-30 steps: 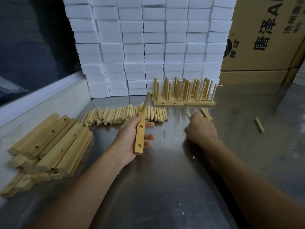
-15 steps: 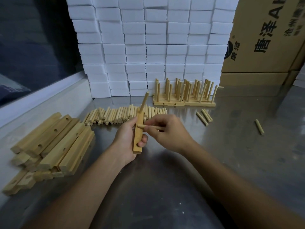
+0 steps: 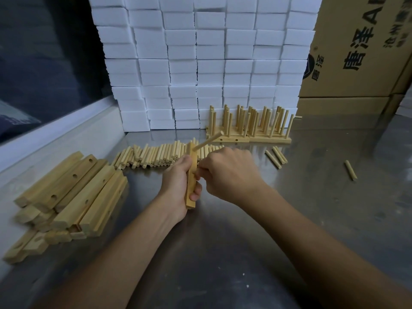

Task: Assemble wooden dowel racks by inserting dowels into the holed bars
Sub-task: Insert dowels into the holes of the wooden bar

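Observation:
My left hand (image 3: 177,181) grips a holed wooden bar (image 3: 191,186), held on end above the steel table. One dowel (image 3: 208,141) sticks out of the bar's upper hole, slanting up to the right. My right hand (image 3: 229,172) is closed against the bar's right side, pinching a second dowel at the middle hole; that dowel is almost fully hidden by my fingers. A row of loose dowels (image 3: 160,153) lies just behind my hands. Finished racks (image 3: 249,127) with upright dowels stand at the back.
Holed bars (image 3: 66,192) are piled on the left of the steel table (image 3: 245,241). Three loose dowels (image 3: 276,157) and a single one (image 3: 350,170) lie to the right. White foam blocks (image 3: 200,63) and cardboard boxes (image 3: 356,52) wall off the back.
My right hand left the loose dowels on the right with one dowel, came across to the bar, and now presses that dowel into the middle hole. My left hand kept holding the bar.

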